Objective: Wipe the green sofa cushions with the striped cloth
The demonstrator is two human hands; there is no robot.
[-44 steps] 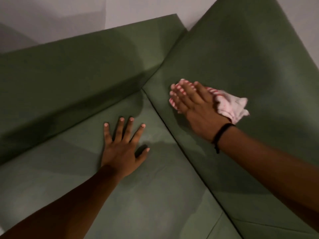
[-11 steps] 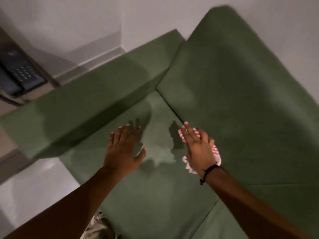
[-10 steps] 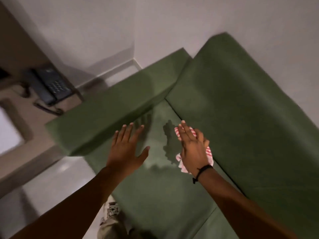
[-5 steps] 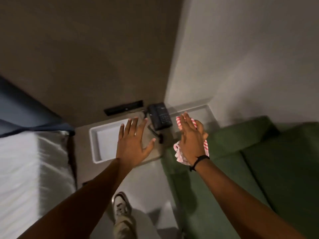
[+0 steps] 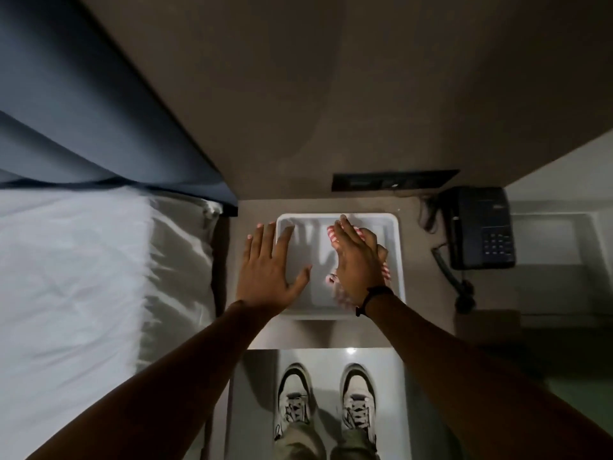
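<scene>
The striped cloth (image 5: 384,270) is held bunched under the right hand (image 5: 356,260), its red and white edges showing past the fingertips and below the palm, at the centre of the frame over a white tray (image 5: 396,257). The fingers (image 5: 343,232) of that hand are pressed together and curled around the cloth. The left hand (image 5: 270,270) is held flat with its fingers spread, empty, over the tray's left rim. The tray rests on a brown tabletop (image 5: 421,327), with a dark telephone (image 5: 477,227) to the right. A white bed (image 5: 83,277) fills the left of the frame, and two shoes (image 5: 326,403) are seen on the floor at the bottom.

No sofa cushion is clearly seen now, so wiping is judged finished or paused; how much was covered cannot be told. Earlier the cloth was pressed on the green cushions; since then the view has been turned away to the tray.
</scene>
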